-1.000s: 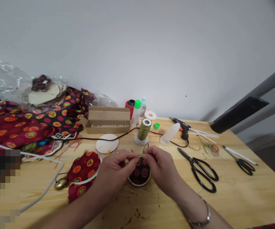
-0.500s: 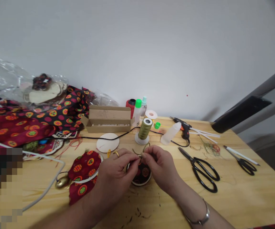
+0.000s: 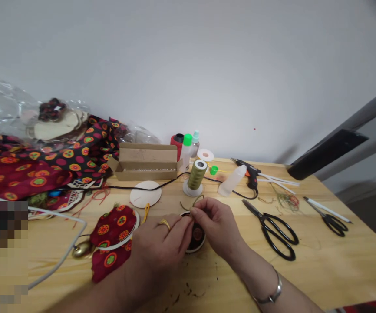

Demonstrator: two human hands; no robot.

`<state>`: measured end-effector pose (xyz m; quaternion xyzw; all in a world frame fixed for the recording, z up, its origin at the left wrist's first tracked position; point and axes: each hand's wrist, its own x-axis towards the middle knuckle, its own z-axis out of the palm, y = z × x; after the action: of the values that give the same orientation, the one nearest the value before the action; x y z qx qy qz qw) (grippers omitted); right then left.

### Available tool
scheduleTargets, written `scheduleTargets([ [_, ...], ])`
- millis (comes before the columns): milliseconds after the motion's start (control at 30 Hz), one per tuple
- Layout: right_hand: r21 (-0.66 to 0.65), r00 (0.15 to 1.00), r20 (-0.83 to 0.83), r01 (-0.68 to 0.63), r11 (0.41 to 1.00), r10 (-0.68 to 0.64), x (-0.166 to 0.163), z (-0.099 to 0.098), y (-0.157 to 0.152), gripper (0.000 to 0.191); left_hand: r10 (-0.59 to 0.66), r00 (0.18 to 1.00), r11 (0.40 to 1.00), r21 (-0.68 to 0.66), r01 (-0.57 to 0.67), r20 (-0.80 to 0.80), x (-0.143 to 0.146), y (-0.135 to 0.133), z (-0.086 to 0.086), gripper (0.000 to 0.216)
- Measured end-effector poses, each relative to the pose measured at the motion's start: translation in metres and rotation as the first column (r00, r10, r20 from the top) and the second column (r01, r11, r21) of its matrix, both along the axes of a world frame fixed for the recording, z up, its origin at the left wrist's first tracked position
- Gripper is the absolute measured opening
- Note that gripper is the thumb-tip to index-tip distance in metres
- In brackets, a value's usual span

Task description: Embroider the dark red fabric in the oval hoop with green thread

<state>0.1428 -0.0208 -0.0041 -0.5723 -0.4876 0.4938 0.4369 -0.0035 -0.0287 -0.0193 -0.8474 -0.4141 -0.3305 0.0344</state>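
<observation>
My left hand (image 3: 163, 241), with a gold ring on it, and my right hand (image 3: 216, 226) meet fingertip to fingertip near the middle of the table. Both are closed in a pinch on a thin olive cord (image 3: 183, 206), whose loose end curls up beyond the fingers. Right below them lies a small round disc (image 3: 198, 238) covered in dark patterned fabric with a pale rim, partly hidden by my left hand. Behind the hands, a spool of olive thread (image 3: 196, 177) stands upright. Left of my left hand is a disc with red patterned fabric (image 3: 116, 226).
Black-handled scissors (image 3: 274, 234) lie to the right, with smaller scissors (image 3: 333, 224) beyond. A glue gun (image 3: 249, 171), a white bottle (image 3: 232, 181) and an opened cardboard box (image 3: 147, 171) are at the back. Patterned fabric (image 3: 21, 174) is heaped left; a black cable (image 3: 132, 188) crosses the table.
My left fingers have rolled inward and closed tighter against my right fingertips, exposing more of the dark disc's right side. The whole view has shifted slightly.
</observation>
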Motion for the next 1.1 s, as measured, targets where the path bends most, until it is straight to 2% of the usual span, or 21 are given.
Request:
scheduleTargets([
  [133,-0.046,0.998,-0.058,0.009,0.999,-0.011,-0.001,-0.004,0.0,0.014,-0.068,0.998,0.965,0.253,0.065,0.004,0.0,0.001,-0.001,0.014],
  [233,-0.052,0.996,-0.082,0.013,0.999,-0.018,-0.002,-0.004,0.0,0.015,-0.111,0.994,0.945,0.306,0.113,-0.024,0.001,0.0,-0.003,0.016],
  [400,-0.087,0.99,-0.136,0.026,0.996,-0.038,-0.004,-0.002,-0.001,0.013,-0.114,0.991,0.948,0.29,0.129,-0.068,0.006,-0.004,-0.004,0.013],
  [567,-0.065,0.991,-0.127,0.034,0.997,-0.042,-0.006,-0.003,-0.001,0.011,-0.154,0.983,0.949,0.26,0.176,-0.101,0.009,-0.007,-0.003,0.015],
  [867,-0.081,0.993,-0.11,0.035,0.996,-0.044,-0.004,0.001,-0.001,0.012,-0.198,0.978,0.951,0.228,0.208,-0.067,0.008,-0.002,-0.004,0.016],
  [967,-0.089,0.994,-0.105,0.035,0.995,-0.044,-0.004,0.001,0.0,0.012,-0.189,0.982,0.97,0.156,0.189,-0.017,0.007,-0.004,-0.004,0.014],
  [1100,-0.022,0.996,-0.067,0.061,0.998,-0.063,0.0,0.001,0.0,0.013,-0.234,0.962,0.969,-0.042,0.242,0.142,0.004,-0.005,0.006,0.01],
])
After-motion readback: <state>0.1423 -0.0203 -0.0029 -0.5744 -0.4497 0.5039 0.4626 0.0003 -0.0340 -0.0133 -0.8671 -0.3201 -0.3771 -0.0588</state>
